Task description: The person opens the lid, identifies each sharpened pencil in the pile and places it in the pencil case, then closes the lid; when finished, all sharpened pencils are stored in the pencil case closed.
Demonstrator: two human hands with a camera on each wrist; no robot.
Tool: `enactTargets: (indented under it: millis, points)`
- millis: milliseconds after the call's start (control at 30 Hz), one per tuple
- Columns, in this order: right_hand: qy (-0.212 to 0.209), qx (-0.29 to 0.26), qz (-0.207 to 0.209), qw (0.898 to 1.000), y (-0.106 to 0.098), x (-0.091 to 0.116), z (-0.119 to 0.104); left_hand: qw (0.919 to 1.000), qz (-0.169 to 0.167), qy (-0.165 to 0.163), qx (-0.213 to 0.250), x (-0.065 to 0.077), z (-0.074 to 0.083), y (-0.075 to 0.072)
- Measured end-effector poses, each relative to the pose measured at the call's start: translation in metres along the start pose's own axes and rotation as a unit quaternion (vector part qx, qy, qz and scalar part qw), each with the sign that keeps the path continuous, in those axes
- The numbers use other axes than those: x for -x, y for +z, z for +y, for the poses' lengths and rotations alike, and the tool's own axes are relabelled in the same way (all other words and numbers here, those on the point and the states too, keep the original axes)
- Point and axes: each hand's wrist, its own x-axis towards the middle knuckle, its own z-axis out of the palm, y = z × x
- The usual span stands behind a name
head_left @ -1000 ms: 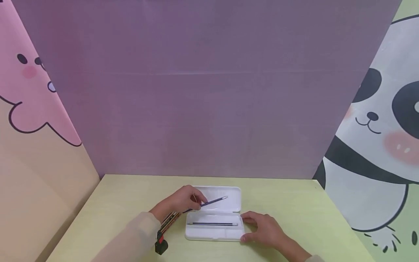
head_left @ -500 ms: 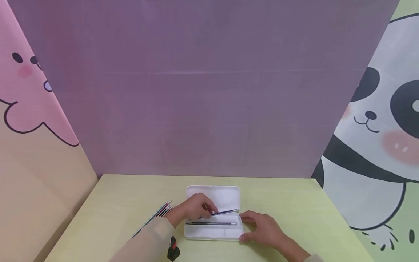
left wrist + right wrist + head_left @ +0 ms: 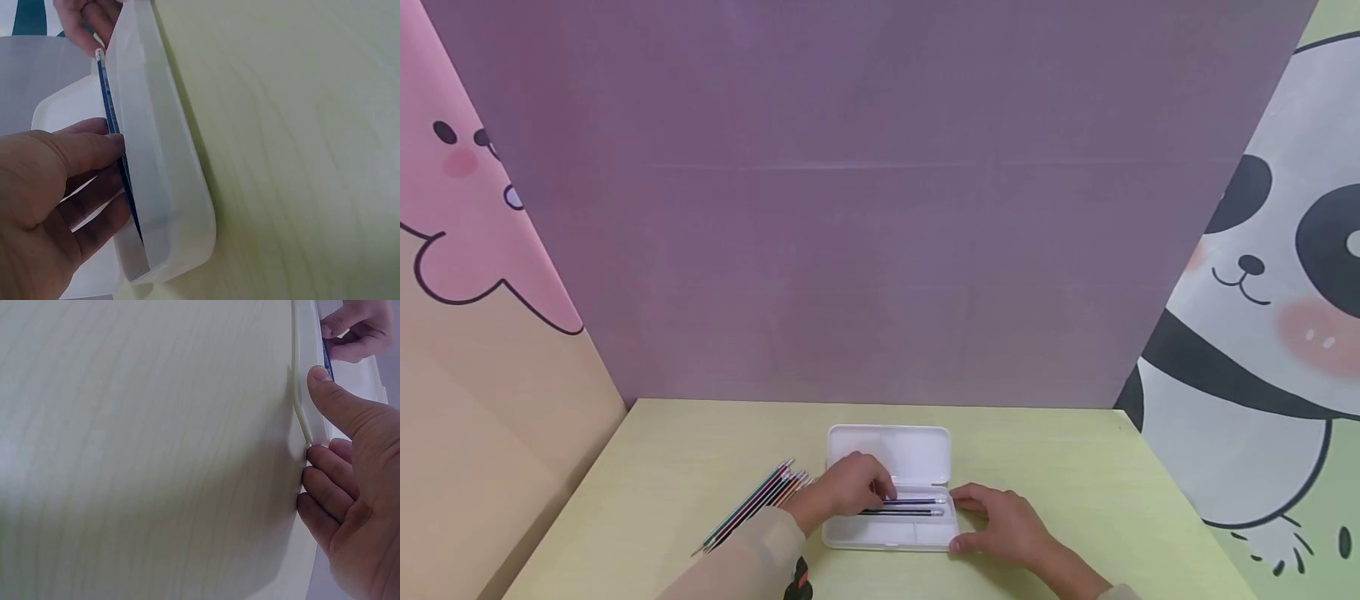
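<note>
A white pencil case point(image 3: 936, 537) lies with its lid point(image 3: 917, 454) folded back on the table. My left hand point(image 3: 853, 485) pinches a dark blue pencil point(image 3: 107, 100) between thumb and fingers, low over the case's rear compartment. The pencil's pale end points right. Another dark pencil point(image 3: 917, 513) lies lengthwise in the case, in front of the held one and partly hidden by the left hand. At the case's right end, my right hand point(image 3: 1007, 521) holds its edge, the thumb point(image 3: 337, 403) on the front wall and the fingers bent against the end.
Left of the case, several pencils point(image 3: 748, 507) lie slanted in a loose bundle, partly behind the left forearm. A small black and red object point(image 3: 801, 583) sits near the front, half hidden by the sleeve. A purple panel point(image 3: 880, 250) rises behind the table point(image 3: 1037, 450).
My left hand has moved right and down, bringing the pencil from a slant over the lid to lying parallel with the other one. The right hand has stayed on the case.
</note>
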Motion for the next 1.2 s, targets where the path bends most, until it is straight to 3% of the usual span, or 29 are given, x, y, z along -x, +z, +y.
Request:
enactTargets:
  millis: [233,567,933,1200]
  points:
    - [-0.010,0.001,0.004,1.000,0.000,0.001,0.001,0.9996,0.006,0.007,-0.029,0.001,0.000,0.005]
    - [-0.008,0.004,0.002,1.000,-0.002,0.002,-0.001,0.9996,0.002,0.006,-0.028,0.003,0.000,0.003]
    - [-0.007,0.005,-0.003,1.000,-0.003,0.000,0.000,0.9997,-0.007,0.007,0.023,0.006,-0.004,-0.001]
    - [-0.012,0.008,0.004,1.000,-0.003,0.002,0.001,0.9941,0.022,0.020,0.105,0.025,-0.017,-0.018]
